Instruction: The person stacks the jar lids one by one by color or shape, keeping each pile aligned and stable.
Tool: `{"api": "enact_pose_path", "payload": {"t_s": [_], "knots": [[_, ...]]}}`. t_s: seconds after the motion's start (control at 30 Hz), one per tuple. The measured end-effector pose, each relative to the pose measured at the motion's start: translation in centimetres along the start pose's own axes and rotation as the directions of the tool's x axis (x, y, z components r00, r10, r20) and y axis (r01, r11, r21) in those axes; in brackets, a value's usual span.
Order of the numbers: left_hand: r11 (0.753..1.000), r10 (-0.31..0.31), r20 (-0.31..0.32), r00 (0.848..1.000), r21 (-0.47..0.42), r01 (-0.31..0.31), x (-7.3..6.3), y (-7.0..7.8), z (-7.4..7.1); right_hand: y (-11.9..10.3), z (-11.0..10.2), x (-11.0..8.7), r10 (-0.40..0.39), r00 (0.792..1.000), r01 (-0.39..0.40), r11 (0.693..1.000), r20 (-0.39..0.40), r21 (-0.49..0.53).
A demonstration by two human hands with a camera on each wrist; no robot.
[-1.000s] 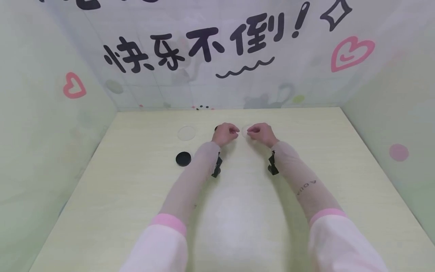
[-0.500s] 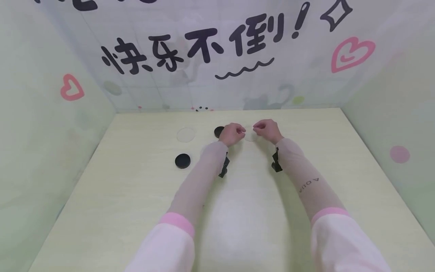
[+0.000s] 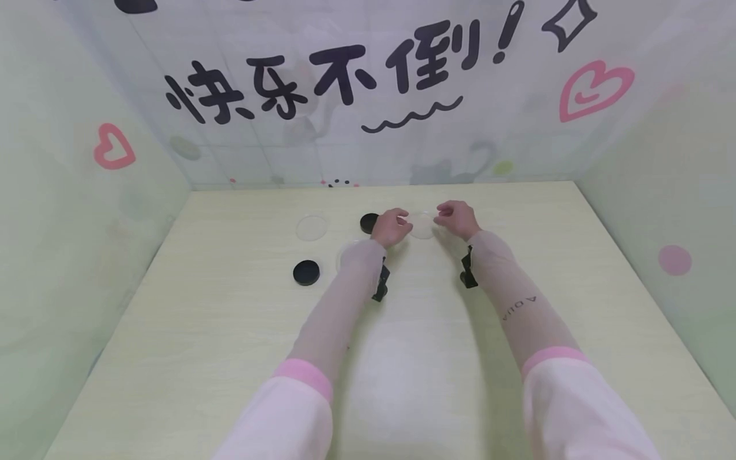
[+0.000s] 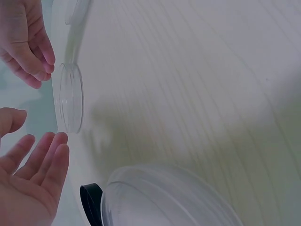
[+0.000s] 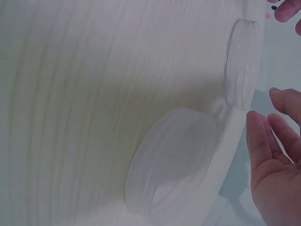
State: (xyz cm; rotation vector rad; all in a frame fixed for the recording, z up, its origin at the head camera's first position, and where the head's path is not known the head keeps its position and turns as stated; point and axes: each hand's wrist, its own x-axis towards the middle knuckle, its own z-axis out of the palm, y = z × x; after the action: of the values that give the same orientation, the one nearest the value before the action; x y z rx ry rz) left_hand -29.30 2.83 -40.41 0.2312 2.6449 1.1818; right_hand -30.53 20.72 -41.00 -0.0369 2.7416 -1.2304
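Note:
A clear petri dish (image 3: 422, 227) lies on the table between my two hands, towards the back wall. My left hand (image 3: 391, 228) is at its left side with relaxed, spread fingers; in the left wrist view the fingertips (image 4: 60, 137) come close to the rim. On the other side is my right hand (image 3: 458, 218), its fingers loosely bent and holding nothing. The right wrist view has the same dish (image 5: 241, 66) just beyond those fingertips; whether they touch it I cannot tell. Another clear dish (image 5: 174, 160) stands nearer that camera.
Left of my left hand are a black disc (image 3: 369, 223), partly covered by it, and a clear dish (image 3: 312, 227). A second black disc (image 3: 306, 273) lies nearer. My left sleeve partly hides another clear dish (image 3: 346, 255). Printed walls surround the pale wooden table (image 3: 402, 377).
Both hands have shifted right and my fingers have opened around the clear dish. It now shows more fully between them, slightly right of where it was. The head view has shifted slightly.

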Motion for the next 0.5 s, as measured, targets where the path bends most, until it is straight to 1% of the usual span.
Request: {"api": "enact_pose_path", "payload": {"t_s": [0.1, 0.17, 0.2, 0.23, 0.27, 0.3, 0.37, 0.43, 0.47, 0.5], "knots": [[0.998, -0.026, 0.000, 1.000, -0.053, 0.026, 0.2, 0.0, 0.3, 0.2, 0.0, 0.1, 0.015, 1.000, -0.015, 1.000, 0.020, 0.003], [0.995, -0.054, 0.015, 0.998, -0.085, 0.055, 0.7, -0.2, 0.7, 0.3, 0.1, 0.2, 0.030, 0.999, -0.030, 1.000, 0.028, 0.005], [0.993, -0.069, 0.019, 0.997, -0.091, 0.070, 0.8, -0.2, 0.7, 0.4, 0.1, 0.3, 0.039, 0.999, -0.040, 0.999, 0.033, 0.005], [0.992, -0.078, 0.027, 0.997, -0.097, 0.081, 1.2, -0.5, 1.0, 0.4, 0.2, 0.3, 0.048, 0.998, -0.048, 0.999, 0.038, 0.002], [0.991, -0.089, 0.029, 0.996, -0.095, 0.092, 1.1, -0.4, 1.0, 0.5, 0.2, 0.4, 0.057, 0.998, -0.057, 0.998, 0.042, 0.001], [0.992, -0.070, 0.018, 0.997, -0.102, 0.071, 2.1, -1.4, 1.7, 0.6, 0.3, 0.5, 0.064, 0.997, -0.064, 0.998, 0.046, 0.000], [0.992, -0.082, 0.027, 0.996, -0.096, 0.084, 2.9, -2.1, 2.4, 0.8, 0.4, 0.5, 0.079, 0.996, -0.079, 0.997, 0.051, -0.001], [0.991, -0.084, 0.038, 0.996, -0.102, 0.087, 3.3, -2.5, 2.9, 0.9, 0.5, 0.6, 0.083, 0.995, -0.083, 0.997, 0.053, -0.005], [0.990, -0.090, 0.039, 0.995, -0.107, 0.094, 3.0, -2.3, 2.9, 1.0, 0.6, 0.6, 0.084, 0.995, -0.083, 0.997, 0.053, -0.006], [0.988, -0.091, 0.043, 0.995, -0.118, 0.096, 3.3, -2.6, 3.3, 1.0, 0.6, 0.6, 0.082, 0.995, -0.081, 0.997, 0.053, -0.008]]}}
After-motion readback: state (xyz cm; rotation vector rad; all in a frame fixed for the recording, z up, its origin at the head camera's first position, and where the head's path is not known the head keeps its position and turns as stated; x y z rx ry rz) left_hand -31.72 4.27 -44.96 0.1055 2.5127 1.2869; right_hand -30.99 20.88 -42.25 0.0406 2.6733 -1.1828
